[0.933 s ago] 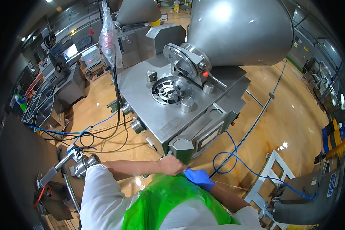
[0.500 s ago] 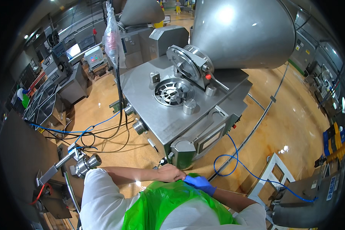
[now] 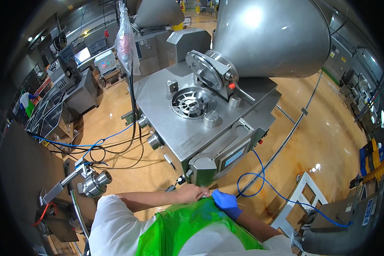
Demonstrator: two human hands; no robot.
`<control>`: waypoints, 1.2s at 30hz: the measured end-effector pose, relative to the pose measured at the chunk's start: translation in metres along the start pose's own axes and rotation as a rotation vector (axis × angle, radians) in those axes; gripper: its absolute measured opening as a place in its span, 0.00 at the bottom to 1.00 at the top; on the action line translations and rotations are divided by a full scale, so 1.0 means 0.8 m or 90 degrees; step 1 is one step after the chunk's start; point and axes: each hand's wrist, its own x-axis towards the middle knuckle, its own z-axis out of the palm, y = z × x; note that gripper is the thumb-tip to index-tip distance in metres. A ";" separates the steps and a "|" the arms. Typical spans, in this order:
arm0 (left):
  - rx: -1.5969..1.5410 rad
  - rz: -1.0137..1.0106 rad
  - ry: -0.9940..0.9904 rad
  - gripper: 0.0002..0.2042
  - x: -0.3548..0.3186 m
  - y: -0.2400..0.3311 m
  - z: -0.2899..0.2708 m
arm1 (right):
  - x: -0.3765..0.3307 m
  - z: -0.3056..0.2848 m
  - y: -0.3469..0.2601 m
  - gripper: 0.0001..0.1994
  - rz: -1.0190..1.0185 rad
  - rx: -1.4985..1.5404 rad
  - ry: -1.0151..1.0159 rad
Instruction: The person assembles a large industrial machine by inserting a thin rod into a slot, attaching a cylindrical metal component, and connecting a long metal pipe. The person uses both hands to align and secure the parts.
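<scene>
1. The left hand (image 3: 192, 193), bare, curls its fingers at the waist; whether it grips anything cannot be told.
2. Just beside it, the right hand (image 3: 227, 204) is bent inside a blue glove (image 3: 229, 206); its fingertips are hidden, and its grip cannot be told.
3. A green apron (image 3: 196, 219) covers the person's front, its far edge at the hands.
4. Directly ahead, a steel machine (image 3: 162, 123) blocks the way, its corner close to the hands and its screen (image 3: 236, 158) lit.
5. On top, a round lid (image 3: 207, 70) stands tilted up behind a slotted opening (image 3: 194, 103); a huge cone (image 3: 273, 38) looms beyond.
6. To the left, cables (image 3: 132, 91) drop from a plastic bag (image 3: 126, 47) to the floor (image 3: 333, 132), and a steel fitting (image 3: 97, 183) juts near the left forearm.
7. To the right, a blue hose (image 3: 263, 174) loops underfoot and crosses a white frame (image 3: 315, 187).
8. At far left, a co-worker (image 3: 28, 104) appears small.
</scene>
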 end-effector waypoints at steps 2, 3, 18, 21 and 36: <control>0.107 -0.053 -0.057 0.11 0.002 0.007 0.007 | 0.000 -0.004 0.002 0.08 0.031 0.010 -0.079; 0.102 -0.028 -0.057 0.12 0.007 0.003 0.014 | 0.000 -0.006 0.002 0.08 0.047 0.016 -0.119; -0.013 0.106 -0.190 0.16 0.054 -0.052 0.050 | 0.006 0.041 0.069 0.17 -0.019 0.125 -0.284; -0.078 0.089 -0.163 0.16 0.052 -0.069 0.062 | 0.003 0.040 0.062 0.16 0.083 0.189 -0.292; 0.226 0.033 -0.068 0.13 0.054 -0.101 0.078 | 0.024 0.003 0.063 0.11 -0.087 -0.003 -0.285</control>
